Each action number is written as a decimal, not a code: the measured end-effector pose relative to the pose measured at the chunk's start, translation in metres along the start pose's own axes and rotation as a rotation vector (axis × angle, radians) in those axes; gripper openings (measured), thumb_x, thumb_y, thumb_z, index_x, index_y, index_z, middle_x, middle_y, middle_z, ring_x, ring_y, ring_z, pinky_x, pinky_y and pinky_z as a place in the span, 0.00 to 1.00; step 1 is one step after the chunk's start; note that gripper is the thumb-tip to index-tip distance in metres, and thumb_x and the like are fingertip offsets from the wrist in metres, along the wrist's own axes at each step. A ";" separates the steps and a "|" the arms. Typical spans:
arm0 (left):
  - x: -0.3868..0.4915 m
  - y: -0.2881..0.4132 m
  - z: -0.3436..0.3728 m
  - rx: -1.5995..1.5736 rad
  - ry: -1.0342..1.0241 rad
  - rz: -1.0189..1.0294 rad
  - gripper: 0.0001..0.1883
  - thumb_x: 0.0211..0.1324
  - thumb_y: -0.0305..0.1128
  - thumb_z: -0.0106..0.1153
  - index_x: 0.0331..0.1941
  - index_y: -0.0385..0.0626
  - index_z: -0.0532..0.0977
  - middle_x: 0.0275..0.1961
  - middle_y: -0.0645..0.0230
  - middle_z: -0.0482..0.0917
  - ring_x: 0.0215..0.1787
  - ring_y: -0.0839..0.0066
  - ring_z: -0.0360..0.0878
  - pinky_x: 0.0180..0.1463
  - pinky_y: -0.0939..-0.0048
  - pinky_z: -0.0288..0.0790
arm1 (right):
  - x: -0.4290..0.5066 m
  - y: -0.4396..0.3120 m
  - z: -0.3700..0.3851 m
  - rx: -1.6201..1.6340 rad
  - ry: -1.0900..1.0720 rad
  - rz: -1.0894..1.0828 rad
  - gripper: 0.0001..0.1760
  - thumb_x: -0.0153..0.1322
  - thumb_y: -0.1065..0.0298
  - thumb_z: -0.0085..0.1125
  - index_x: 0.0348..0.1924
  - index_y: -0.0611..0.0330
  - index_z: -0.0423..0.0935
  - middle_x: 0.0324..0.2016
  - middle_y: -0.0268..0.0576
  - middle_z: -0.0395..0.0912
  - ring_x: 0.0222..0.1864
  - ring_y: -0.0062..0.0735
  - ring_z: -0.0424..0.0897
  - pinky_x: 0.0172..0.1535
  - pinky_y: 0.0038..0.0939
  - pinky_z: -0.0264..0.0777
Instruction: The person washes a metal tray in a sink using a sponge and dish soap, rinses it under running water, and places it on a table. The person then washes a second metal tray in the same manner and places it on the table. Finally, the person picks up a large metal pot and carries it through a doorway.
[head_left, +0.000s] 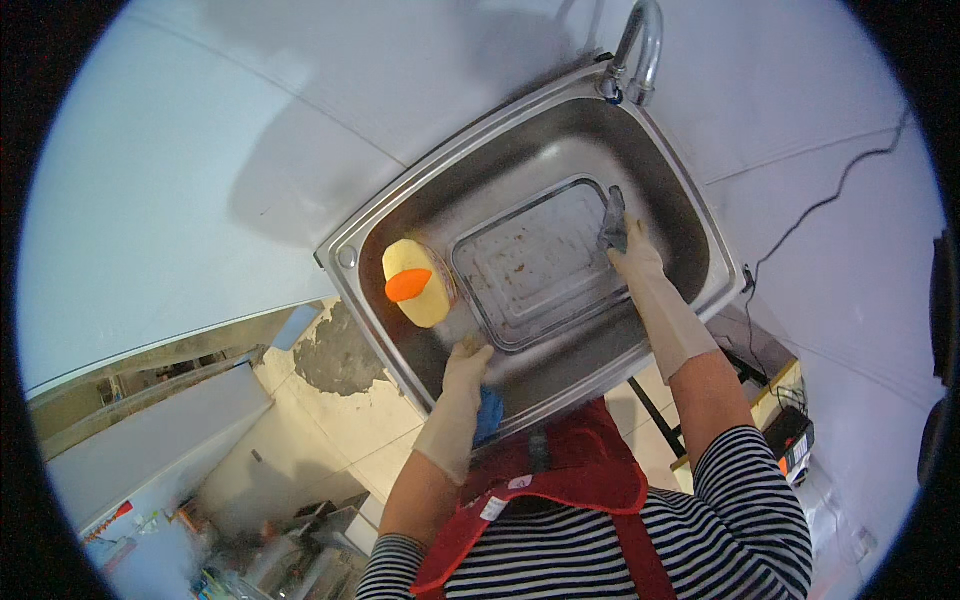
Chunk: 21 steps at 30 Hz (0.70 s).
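Observation:
My hands wear pale cream rubber gloves. A clear rectangular dish (559, 251) with brown specks of residue lies in the stainless steel sink (555, 154). My right hand (637, 251) grips a dark grey cloth (613, 221) at the dish's right end. Beside the dish's near left corner is my left hand (465, 371), its fingers bent; whether they touch the dish is unclear. A yellow bottle with an orange cap (409, 285) stands left of the dish. Partly hidden by my left forearm, a blue item (489, 412) rests at the sink's near side.
A curved metal faucet (643, 56) rises at the sink's far right corner. White wall panels (187, 165) border the sink. A dark cable (817, 202) hangs at right. Assorted items (292, 555) sit low at the left, and a black box (791, 435) stands at the right.

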<state>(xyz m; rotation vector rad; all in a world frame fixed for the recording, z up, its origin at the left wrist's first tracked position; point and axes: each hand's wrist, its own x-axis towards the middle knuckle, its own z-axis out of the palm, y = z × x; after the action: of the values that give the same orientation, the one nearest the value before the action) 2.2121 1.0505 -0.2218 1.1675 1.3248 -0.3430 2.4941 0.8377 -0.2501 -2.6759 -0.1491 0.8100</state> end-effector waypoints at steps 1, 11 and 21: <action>0.013 -0.008 0.007 -0.016 0.027 0.023 0.33 0.61 0.29 0.60 0.69 0.39 0.62 0.67 0.59 0.71 0.66 0.65 0.71 0.64 0.68 0.66 | 0.007 -0.002 0.005 -0.046 0.027 0.001 0.46 0.68 0.58 0.64 0.75 0.42 0.50 0.74 0.52 0.46 0.70 0.54 0.61 0.68 0.46 0.62; 0.046 0.022 0.032 -0.130 0.047 0.003 0.32 0.57 0.29 0.64 0.64 0.37 0.65 0.58 0.56 0.78 0.54 0.64 0.80 0.53 0.64 0.75 | 0.012 -0.006 0.030 -0.324 0.015 -0.086 0.38 0.68 0.64 0.62 0.70 0.38 0.60 0.75 0.52 0.44 0.74 0.54 0.52 0.68 0.49 0.62; 0.013 0.050 0.022 -0.319 -0.198 0.092 0.34 0.49 0.20 0.63 0.63 0.36 0.65 0.58 0.54 0.76 0.51 0.57 0.80 0.59 0.57 0.73 | -0.034 -0.039 0.050 -0.005 -0.040 -0.493 0.09 0.67 0.71 0.54 0.39 0.53 0.81 0.44 0.50 0.80 0.49 0.54 0.79 0.56 0.43 0.72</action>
<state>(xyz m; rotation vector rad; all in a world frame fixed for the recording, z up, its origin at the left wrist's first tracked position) 2.2670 1.0597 -0.2140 0.8985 1.1022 -0.1668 2.4381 0.8815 -0.2576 -2.4611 -0.7829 0.6966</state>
